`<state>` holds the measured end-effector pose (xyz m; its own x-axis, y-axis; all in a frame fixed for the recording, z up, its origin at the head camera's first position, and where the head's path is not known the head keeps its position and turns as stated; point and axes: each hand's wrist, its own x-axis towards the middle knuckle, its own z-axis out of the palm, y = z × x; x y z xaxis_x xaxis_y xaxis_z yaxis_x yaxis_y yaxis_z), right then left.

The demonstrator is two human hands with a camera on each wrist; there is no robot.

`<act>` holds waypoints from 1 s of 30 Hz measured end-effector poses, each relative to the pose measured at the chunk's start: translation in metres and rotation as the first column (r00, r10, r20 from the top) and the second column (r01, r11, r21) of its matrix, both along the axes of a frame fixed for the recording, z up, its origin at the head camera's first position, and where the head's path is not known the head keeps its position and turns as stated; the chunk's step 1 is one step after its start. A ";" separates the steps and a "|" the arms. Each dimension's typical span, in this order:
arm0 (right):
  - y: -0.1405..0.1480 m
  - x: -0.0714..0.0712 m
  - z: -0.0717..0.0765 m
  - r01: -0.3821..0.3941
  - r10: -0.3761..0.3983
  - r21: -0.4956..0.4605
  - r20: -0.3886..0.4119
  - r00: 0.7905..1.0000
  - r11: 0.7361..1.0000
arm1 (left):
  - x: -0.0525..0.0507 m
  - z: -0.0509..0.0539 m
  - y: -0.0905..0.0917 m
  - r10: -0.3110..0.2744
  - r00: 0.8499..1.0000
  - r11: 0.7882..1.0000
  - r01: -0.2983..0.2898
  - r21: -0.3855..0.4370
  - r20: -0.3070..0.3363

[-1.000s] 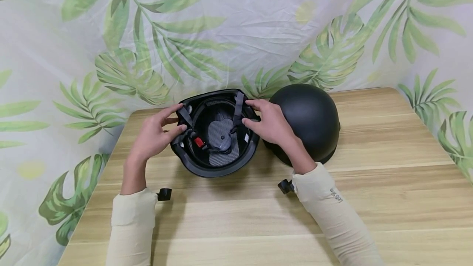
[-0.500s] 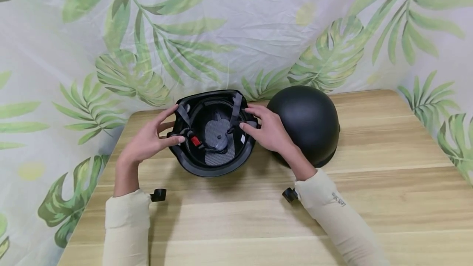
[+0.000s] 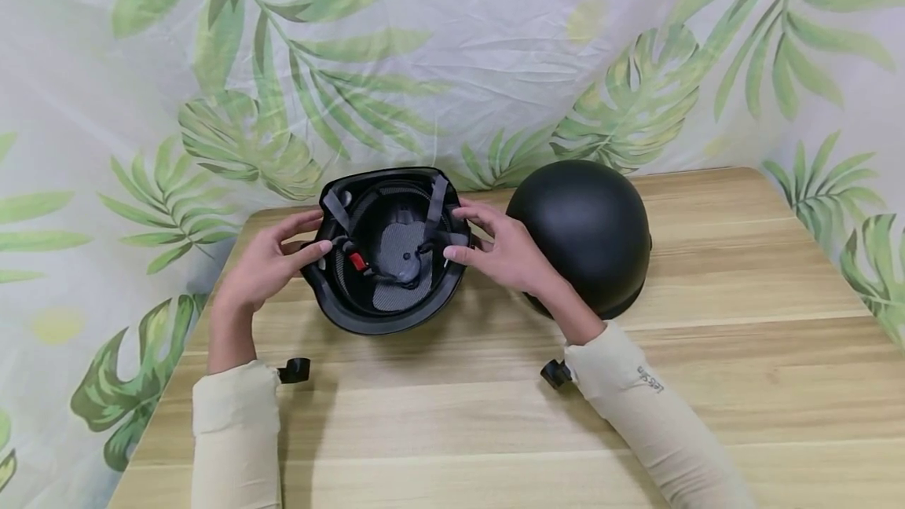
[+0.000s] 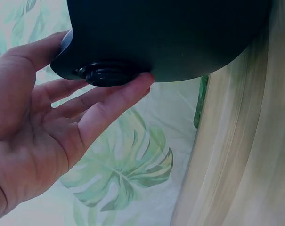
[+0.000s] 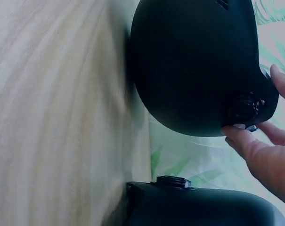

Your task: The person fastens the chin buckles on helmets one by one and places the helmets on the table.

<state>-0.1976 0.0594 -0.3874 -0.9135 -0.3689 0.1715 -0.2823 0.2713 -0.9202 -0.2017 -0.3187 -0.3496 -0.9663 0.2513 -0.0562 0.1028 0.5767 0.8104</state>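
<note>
Upturned black helmet (image 3: 396,246) near far edge of bench (image 3: 452,415), toward far-left corner (contact underneath unclear). Left hand (image 3: 265,265), right hand (image 3: 511,251) pinch its opposite sides; red buckle (image 3: 357,261) inside. Second helmet (image 3: 583,234), dome up, just beside, same edge.

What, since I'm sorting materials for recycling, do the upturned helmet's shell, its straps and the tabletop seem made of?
Shell: probably plastic, matte black, by its smooth, barely shining surface.
Straps: likely synthetic webbing, dull grey, being flat and ribbon-like.
Tabletop: wood or wood-look laminate, pale, low-sheen; grain shows, core unclear.
</note>
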 end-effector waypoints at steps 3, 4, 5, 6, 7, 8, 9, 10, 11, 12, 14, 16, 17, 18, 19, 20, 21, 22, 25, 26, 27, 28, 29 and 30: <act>-0.004 0.000 -0.004 0.033 -0.034 -0.020 -0.037 0.999 0.999 | -0.001 0.000 -0.004 0.031 0.999 0.999 -0.031 -0.032 -0.030; -0.006 0.000 -0.005 0.059 -0.060 -0.022 -0.056 0.997 0.998 | -0.001 0.000 -0.005 0.037 0.999 0.998 -0.039 -0.040 -0.035; -0.007 0.001 -0.006 0.086 -0.088 -0.029 -0.073 0.993 0.996 | -0.002 -0.001 -0.006 0.044 0.998 0.998 -0.046 -0.048 -0.040; -0.009 0.001 -0.007 0.117 -0.119 -0.036 -0.091 0.989 0.993 | -0.003 -0.001 -0.007 0.048 0.998 0.997 -0.050 -0.055 -0.043; -0.011 0.002 -0.007 0.145 -0.149 -0.045 -0.108 0.983 0.988 | -0.003 -0.001 -0.008 0.046 0.998 0.997 -0.049 -0.058 -0.047; -0.012 0.002 -0.008 0.171 -0.176 -0.053 -0.120 0.977 0.984 | -0.003 -0.001 -0.008 0.042 0.998 0.997 -0.045 -0.057 -0.047; -0.013 0.003 -0.008 0.195 -0.201 -0.062 -0.127 0.971 0.979 | -0.003 -0.002 -0.009 0.035 0.998 0.998 -0.037 -0.053 -0.048; -0.014 0.004 -0.008 0.215 -0.222 -0.070 -0.131 0.966 0.974 | -0.003 -0.002 -0.010 0.023 0.999 0.999 -0.026 -0.045 -0.048; -0.015 0.004 -0.009 0.234 -0.242 -0.075 -0.132 0.961 0.969 | -0.003 -0.002 -0.010 0.011 0.999 0.999 -0.013 -0.031 -0.046; -0.016 0.004 -0.009 0.253 -0.261 -0.077 -0.134 0.956 0.965 | -0.003 -0.002 -0.011 -0.003 0.999 1.000 0.003 -0.012 -0.040; -0.017 0.004 -0.009 0.279 -0.288 -0.078 -0.132 0.949 0.957 | -0.001 -0.001 -0.013 -0.032 0.999 0.999 0.033 0.035 -0.020; -0.017 0.004 -0.010 0.294 -0.301 -0.072 -0.131 0.945 0.953 | 0.000 0.001 -0.015 -0.054 0.999 0.996 0.054 0.068 0.003; -0.017 0.004 -0.010 0.297 -0.303 -0.067 -0.133 0.944 0.953 | 0.000 0.001 -0.015 -0.060 0.998 0.995 0.059 0.078 0.014; -0.018 0.004 -0.010 0.295 -0.301 -0.062 -0.135 0.944 0.953 | 0.000 0.002 -0.016 -0.061 0.998 0.995 0.059 0.083 0.022; -0.018 0.004 -0.010 0.291 -0.297 -0.059 -0.135 0.945 0.955 | 0.000 0.003 -0.017 -0.053 0.998 0.995 0.051 0.081 0.024; -0.018 0.004 -0.009 0.286 -0.291 -0.054 -0.136 0.947 0.957 | 0.001 0.003 -0.017 -0.039 0.999 0.996 0.037 0.077 0.023; -0.019 0.004 -0.010 0.281 -0.285 -0.046 -0.135 0.949 0.959 | 0.001 0.004 -0.016 -0.020 1.000 0.997 0.019 0.068 0.016; -0.019 0.004 -0.010 0.274 -0.276 -0.035 -0.133 0.952 0.961 | 0.001 0.005 -0.016 0.004 1.000 0.998 -0.004 0.060 0.007; -0.020 0.005 -0.013 0.237 -0.235 0.008 -0.111 0.966 0.971 | 0.004 0.008 -0.014 0.073 0.997 0.997 -0.072 0.013 -0.035; -0.021 0.005 -0.014 0.222 -0.219 0.022 -0.100 0.971 0.975 | 0.005 0.010 -0.013 0.086 0.995 0.996 -0.086 0.002 -0.050; -0.022 0.006 -0.015 0.208 -0.204 0.036 -0.088 0.975 0.977 | 0.006 0.011 -0.013 0.090 0.994 0.996 -0.091 -0.011 -0.066; -0.022 0.006 -0.016 0.197 -0.193 0.049 -0.077 0.978 0.979 | 0.008 0.012 -0.013 0.086 0.993 0.996 -0.087 -0.019 -0.082; -0.022 0.006 -0.018 0.190 -0.186 0.061 -0.069 0.980 0.980 | 0.009 0.014 -0.013 0.074 0.992 0.997 -0.076 -0.021 -0.098; -0.023 0.006 -0.019 0.189 -0.184 0.070 -0.063 0.981 0.980 | 0.011 0.015 -0.014 0.058 0.992 0.998 -0.059 -0.006 -0.109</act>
